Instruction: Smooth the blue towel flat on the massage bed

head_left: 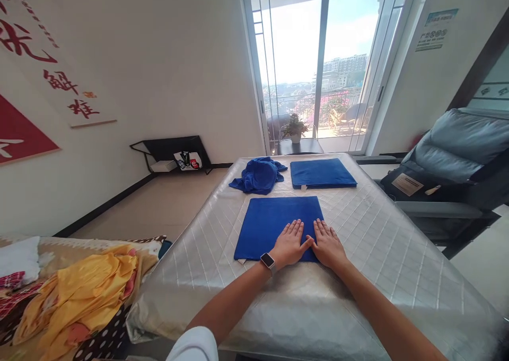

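Note:
A blue towel [268, 226], laid out as a flat rectangle, is on the silvery quilted mattress [369, 234] in front of me. My left hand [291, 244] rests palm down on its right half, fingers stretched out, with a watch on the wrist. Beside it my right hand [328, 243] lies flat over the towel's right edge, and the two thumbs touch. Behind this towel, to the right, a folded blue towel stack [323, 173] lies flat. A crumpled blue towel [260, 175] is heaped at the back left.
Yellow cloth [85, 281] is piled on a patterned bed at the left. At the right stands a grey armchair [449, 149] with papers on its seat. A potted plant [295, 129] is by the glass door; a low black stand [175, 154] is against the wall.

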Motion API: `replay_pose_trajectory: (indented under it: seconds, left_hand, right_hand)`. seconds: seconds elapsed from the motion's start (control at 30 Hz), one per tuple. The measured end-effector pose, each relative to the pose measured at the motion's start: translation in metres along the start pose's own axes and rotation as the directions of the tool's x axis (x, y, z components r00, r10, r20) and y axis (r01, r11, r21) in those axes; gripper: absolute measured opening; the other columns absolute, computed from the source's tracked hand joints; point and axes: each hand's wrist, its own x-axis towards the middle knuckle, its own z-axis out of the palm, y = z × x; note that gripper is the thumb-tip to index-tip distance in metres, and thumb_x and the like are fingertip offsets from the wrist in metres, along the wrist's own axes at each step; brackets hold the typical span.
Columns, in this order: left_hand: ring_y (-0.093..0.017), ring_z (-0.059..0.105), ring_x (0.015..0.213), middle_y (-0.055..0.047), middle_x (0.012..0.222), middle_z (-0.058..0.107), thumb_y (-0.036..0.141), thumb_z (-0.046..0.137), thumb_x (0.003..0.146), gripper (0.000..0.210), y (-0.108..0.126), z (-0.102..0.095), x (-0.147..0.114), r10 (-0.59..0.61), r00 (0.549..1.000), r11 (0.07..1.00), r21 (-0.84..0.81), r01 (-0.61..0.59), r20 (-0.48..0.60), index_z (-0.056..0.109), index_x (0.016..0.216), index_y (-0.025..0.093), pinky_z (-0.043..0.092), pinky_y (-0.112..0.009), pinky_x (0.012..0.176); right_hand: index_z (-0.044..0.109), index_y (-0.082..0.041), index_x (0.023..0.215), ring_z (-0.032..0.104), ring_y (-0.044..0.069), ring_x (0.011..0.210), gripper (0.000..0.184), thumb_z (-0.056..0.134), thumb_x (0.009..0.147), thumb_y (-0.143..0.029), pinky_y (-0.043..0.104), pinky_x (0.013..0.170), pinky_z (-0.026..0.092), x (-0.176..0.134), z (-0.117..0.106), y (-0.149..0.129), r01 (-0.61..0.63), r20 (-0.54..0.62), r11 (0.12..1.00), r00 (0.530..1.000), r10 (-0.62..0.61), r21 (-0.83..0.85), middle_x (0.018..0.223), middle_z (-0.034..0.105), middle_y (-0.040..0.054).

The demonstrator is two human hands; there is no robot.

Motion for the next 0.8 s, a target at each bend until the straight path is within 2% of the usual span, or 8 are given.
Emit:
replay_pose_trajectory:
  seconds: [0.2, 0.33, 0.53, 0.67, 0.8]
  left_hand:
    - [-0.023, 0.012, 0.152, -0.011, 0.164, 0.016, 0.066, 0.01, 0.1, 0.082, -0.067, -0.018, -0.066, -0.21, 0.976, 0.977, 0.041, 0.208, 0.058, 0.022, 0.158, 0.01, 0.013, -0.042, 0.124]
    - [-0.025, 0.01, 0.152, -0.011, 0.165, 0.013, 0.067, 0.011, 0.099, 0.083, -0.095, -0.023, -0.096, -0.309, 0.95, 0.95, 0.058, 0.306, 0.048, 0.017, 0.159, 0.009, 0.013, -0.044, 0.124]
    - [-0.026, 0.012, 0.152, -0.012, 0.164, 0.016, 0.069, 0.015, 0.099, 0.083, -0.096, -0.021, -0.099, -0.338, 0.941, 0.939, 0.066, 0.337, -0.001, 0.019, 0.159, 0.011, 0.015, -0.044, 0.124]
    - [-0.026, 0.013, 0.152, -0.012, 0.164, 0.016, 0.069, 0.014, 0.098, 0.085, -0.094, -0.023, -0.099, -0.338, 0.941, 0.939, 0.06, 0.338, 0.002, 0.02, 0.158, 0.01, 0.015, -0.044, 0.124]
    - [-0.025, 0.014, 0.152, -0.012, 0.164, 0.017, 0.069, 0.012, 0.098, 0.086, -0.095, -0.024, -0.101, -0.327, 0.945, 0.943, 0.06, 0.327, -0.001, 0.021, 0.158, 0.008, 0.015, -0.044, 0.124]
  right_hand:
    - [0.024, -0.006, 0.157, 0.016, 0.025, 0.152, 0.072, 0.024, 0.101, -0.051, 0.043, 0.124, 0.013, 0.001, -0.004, -0.002, -0.015, 0.016, 1.0, 1.0, 0.015, 0.024, 0.164, 0.02, 0.0108]
    - [0.02, -0.007, 0.158, 0.013, 0.023, 0.152, 0.073, 0.021, 0.101, -0.052, 0.043, 0.124, 0.012, 0.0, -0.005, -0.001, -0.014, 0.037, 0.999, 0.999, 0.012, 0.036, 0.165, 0.017, 0.01]
    - [0.021, -0.009, 0.158, 0.016, 0.024, 0.152, 0.071, 0.021, 0.101, -0.051, 0.044, 0.123, 0.014, -0.002, -0.002, -0.001, -0.009, -0.021, 1.0, 1.0, 0.01, 0.02, 0.165, 0.02, 0.0098]
    - [0.028, -0.011, 0.157, 0.015, 0.026, 0.152, 0.066, 0.024, 0.101, -0.045, 0.047, 0.123, 0.015, -0.006, -0.003, -0.002, 0.005, -0.091, 0.999, 0.996, -0.009, -0.04, 0.164, 0.023, 0.0092]
    - [0.034, -0.008, 0.154, 0.014, 0.025, 0.152, 0.062, 0.025, 0.101, -0.038, 0.047, 0.123, 0.014, -0.024, -0.004, 0.001, 0.055, -0.077, 0.991, 0.995, -0.065, -0.121, 0.163, 0.023, 0.0102]
